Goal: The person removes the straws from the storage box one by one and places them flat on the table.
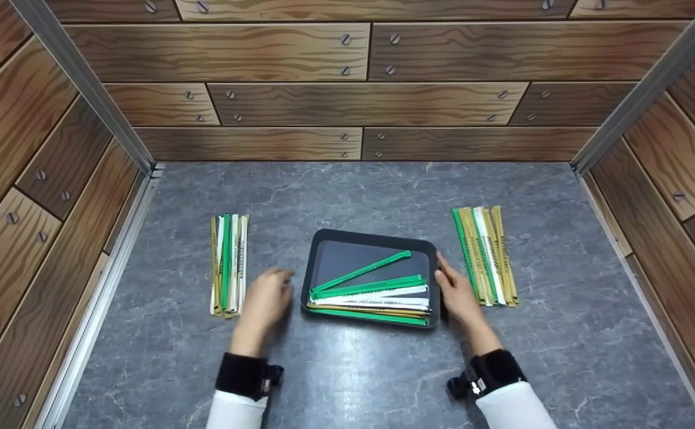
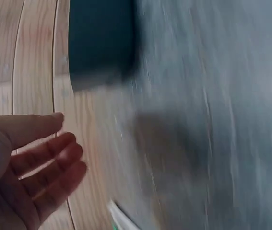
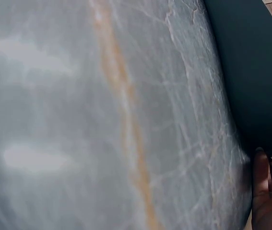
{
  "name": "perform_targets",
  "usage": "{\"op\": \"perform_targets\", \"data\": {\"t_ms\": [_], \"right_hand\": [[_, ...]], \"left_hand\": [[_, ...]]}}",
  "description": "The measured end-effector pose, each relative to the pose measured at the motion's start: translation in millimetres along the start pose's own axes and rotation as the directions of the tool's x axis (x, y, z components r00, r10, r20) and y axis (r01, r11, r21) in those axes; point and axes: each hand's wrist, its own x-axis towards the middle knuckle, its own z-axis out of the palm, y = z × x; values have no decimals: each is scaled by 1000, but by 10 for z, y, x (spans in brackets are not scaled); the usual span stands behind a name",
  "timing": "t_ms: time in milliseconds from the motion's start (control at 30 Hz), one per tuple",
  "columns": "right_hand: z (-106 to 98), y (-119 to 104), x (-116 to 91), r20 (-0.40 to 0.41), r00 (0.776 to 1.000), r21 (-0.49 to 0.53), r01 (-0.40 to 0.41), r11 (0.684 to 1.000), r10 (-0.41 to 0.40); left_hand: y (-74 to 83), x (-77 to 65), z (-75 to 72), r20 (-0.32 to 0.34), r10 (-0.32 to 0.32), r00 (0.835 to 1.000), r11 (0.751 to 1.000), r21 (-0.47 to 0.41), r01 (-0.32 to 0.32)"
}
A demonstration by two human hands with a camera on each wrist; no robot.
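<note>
A black tray (image 1: pixel 359 239) sits mid-table, turned slightly, with several long, thin printed sticks in green, white and gold along its near side. One green stick (image 1: pixel 361 274) slants apart from the rest towards the far right corner. My right hand (image 1: pixel 460 295) holds the tray's right edge; in the right wrist view its fingertips meet the tray's dark side (image 3: pixel 248 72). Blurred in the head view, my left hand (image 1: pixel 267 301) is between the tray and the left row of sticks (image 1: pixel 226 265). The left wrist view shows its fingers (image 2: pixel 54 177) loosely bent, with nothing between them.
Another row of green, gold and white sticks (image 1: pixel 485 256) lies just beyond my right hand. Wood-patterned panels (image 1: pixel 347 104) enclose the back and sides of the grey marbled table (image 1: pixel 347 375). Metal posts (image 1: pixel 94 89) stand at the back corners.
</note>
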Motion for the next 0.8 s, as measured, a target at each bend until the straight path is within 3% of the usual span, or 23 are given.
{"op": "perform_targets", "data": {"t_ms": [100,233,400,600,800], "right_hand": [[0,-2,2,4,1000,2,-1,1000,1],[2,-13,-1,11,1000,7,-7,1000,7],[-3,-15,-1,11,1000,2,-7,1000,7],[2,0,1,18,1000,7,0,1000,0],[5,0,-4,19,1000,19,-17,1000,16]], "left_hand": [[187,41,133,1,97,995,995,7,-97],[366,74,311,-39,197,980,972,138,-190],[493,122,445,-97,289,952,935,243,-259],[546,160,571,-12,247,969,948,212,-239],[571,192,647,52,197,979,945,255,-204]]}}
